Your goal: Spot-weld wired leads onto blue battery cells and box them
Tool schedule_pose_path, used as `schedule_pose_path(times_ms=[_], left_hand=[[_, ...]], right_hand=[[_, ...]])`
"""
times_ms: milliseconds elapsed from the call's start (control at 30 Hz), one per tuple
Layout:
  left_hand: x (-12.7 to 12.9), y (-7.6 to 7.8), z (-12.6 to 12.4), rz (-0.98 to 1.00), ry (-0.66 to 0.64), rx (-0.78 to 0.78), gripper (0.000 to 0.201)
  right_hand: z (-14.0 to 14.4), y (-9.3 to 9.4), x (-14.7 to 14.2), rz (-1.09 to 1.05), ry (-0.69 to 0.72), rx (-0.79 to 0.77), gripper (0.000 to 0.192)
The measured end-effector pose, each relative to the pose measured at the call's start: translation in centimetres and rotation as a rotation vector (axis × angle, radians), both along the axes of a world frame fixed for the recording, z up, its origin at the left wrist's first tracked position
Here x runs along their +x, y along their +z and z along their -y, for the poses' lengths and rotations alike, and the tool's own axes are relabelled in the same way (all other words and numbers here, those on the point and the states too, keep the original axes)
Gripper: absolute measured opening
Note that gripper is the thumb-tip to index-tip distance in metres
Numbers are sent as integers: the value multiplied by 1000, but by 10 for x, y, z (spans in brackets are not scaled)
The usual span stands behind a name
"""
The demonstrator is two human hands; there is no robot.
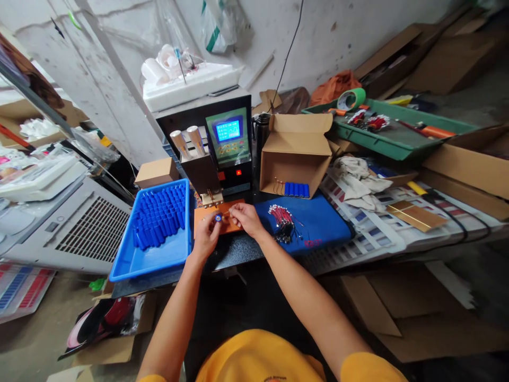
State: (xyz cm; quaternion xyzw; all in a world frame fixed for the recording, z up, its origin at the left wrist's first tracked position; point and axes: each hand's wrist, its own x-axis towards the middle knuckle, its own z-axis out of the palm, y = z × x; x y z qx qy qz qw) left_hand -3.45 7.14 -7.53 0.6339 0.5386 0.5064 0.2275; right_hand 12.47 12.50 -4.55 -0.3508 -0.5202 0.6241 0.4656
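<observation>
The left hand [205,233] pinches a blue cylindrical cell [218,217] between thumb and fingers, holding it over the orange work plate [229,223] directly below the electrodes of the spot welder [214,159]. The cell's end face points toward the viewer, so its long axis runs roughly toward 12 o'clock, into the machine. The right hand [244,217] sits just beside the cell at its 3 o'clock, fingertips pressed together on what appears to be a thin wire lead or tab [227,214]; the item is too small to confirm. The two hands nearly touch at the cell; the left hand carries it, and the right hand meets it from the side.

At 9 o'clock from the hands lies a blue tray [131,262] filled with more blue cells. At 3 o'clock, on a blue mat [326,225], rests a bundle of red leads [282,222]. At 1 o'clock an open cardboard box [296,154] holds a row of joined cells [297,189]. A green bin [397,132] with tools stands well apart at 2 o'clock.
</observation>
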Motion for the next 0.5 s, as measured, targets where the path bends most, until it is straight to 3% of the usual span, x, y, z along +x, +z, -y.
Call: schedule_pose_path(times_ms=[100, 200, 367, 500], left_hand=[[0, 7, -5, -5, 75, -3, 20], [0, 12, -9, 44, 68, -39, 21], [3, 7, -11, 168, -16, -151, 30], [6, 5, -12, 163, 0, -138, 31]], right_hand=[[-1, 0, -3, 19, -40, 10, 32], [-1, 0, -5, 35, -76, -7, 30], [-2, 4, -11, 34, -110, -68, 23], [-3, 7, -16, 20, -124, -70, 24]])
